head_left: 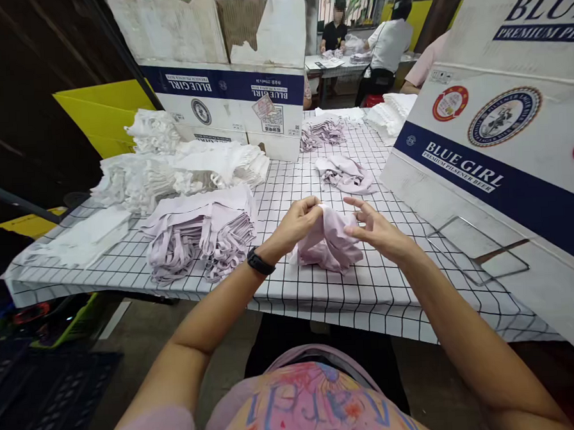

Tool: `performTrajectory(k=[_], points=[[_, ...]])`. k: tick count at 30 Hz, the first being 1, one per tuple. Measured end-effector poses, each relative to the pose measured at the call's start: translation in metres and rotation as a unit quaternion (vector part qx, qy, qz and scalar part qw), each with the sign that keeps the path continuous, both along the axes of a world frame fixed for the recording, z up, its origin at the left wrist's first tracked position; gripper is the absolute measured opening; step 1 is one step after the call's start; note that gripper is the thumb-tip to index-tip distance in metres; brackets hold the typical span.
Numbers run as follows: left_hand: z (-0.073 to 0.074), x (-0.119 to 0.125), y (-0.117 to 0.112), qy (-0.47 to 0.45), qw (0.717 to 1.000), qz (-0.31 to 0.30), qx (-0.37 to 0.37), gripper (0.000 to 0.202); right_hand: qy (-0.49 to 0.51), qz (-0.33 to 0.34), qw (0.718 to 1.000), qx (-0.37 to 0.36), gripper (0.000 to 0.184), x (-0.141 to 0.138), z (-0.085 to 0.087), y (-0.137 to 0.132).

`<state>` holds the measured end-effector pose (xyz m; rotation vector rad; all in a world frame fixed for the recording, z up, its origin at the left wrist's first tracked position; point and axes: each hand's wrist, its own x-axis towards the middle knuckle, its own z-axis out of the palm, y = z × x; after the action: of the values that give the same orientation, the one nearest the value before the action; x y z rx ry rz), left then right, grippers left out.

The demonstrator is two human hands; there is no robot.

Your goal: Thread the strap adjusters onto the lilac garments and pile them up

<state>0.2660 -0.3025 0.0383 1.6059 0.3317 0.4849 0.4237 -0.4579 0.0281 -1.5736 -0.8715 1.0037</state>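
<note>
My left hand (297, 222) and my right hand (371, 226) both pinch a small pale lilac cloth piece (327, 243) just above the checked tablecloth (320, 290). The left fingers grip its top left edge. The right fingers hold its right side, with some fingers spread. The cloth bunches and droops between the hands. A black band sits on my left wrist (259, 261). To the left lies a stack of lilac cloth pieces with straps (201, 232).
White cloth piles (178, 166) lie behind the lilac stack. More lilac pieces (345, 173) sit further back. A Blue Girl carton (227, 83) stands at the back, another (500, 152) leans on the right beside a wire frame (476, 250). People work at a far table (355, 51).
</note>
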Motion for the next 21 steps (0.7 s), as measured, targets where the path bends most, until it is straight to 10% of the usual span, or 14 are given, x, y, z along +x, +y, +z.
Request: performTrajectory(k=[4,9,15,21], points=[[0.01,0.003,0.003,0.003,1.0,0.015,-0.023,0.03,-0.172,-0.064,0.982,0.039,0.103,-0.035,-0.021,-0.003],[0.017,0.003,0.002,0.016,1.0,0.012,0.0,0.034,-0.336,-0.172,0.912,0.159,0.055,-0.081,-0.05,0.003],[0.025,-0.007,0.019,-0.003,0.99,-0.044,-0.134,0.032,-0.048,-0.09,0.988,0.113,0.031,-0.056,-0.053,0.006],[0.021,-0.019,0.036,0.017,0.969,-0.074,-0.234,0.035,0.158,-0.09,0.97,0.16,0.026,-0.01,-0.021,-0.006]])
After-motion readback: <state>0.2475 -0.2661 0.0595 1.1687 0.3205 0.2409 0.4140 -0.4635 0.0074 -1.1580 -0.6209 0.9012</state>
